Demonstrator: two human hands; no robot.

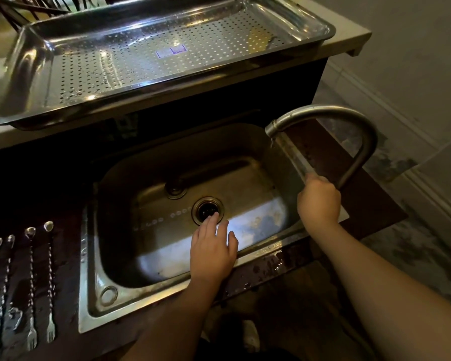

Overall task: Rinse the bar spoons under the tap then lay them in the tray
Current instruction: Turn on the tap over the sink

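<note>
A person stands at a steel sink (94,256), the right hand (319,201) closed around the tap's handle (294,157) at 3 o'clock, fingers curled over its near end. The left hand (211,246) hovers over the basin near the drain (208,210), fingers loosely spread and holding nothing. 4 bar spoons (21,287) lie side by side on the dark wet counter at 9 o'clock — bowls pointing to 12, forked ends to 6, long axes running roughly parallel to the left forearm. They sit well apart from the fingers, out to the left, so the left hand looks the nearer one for the pick-up. The perforated tray (18,82) waits at 12 o'clock, no spoons in it yet.
</note>
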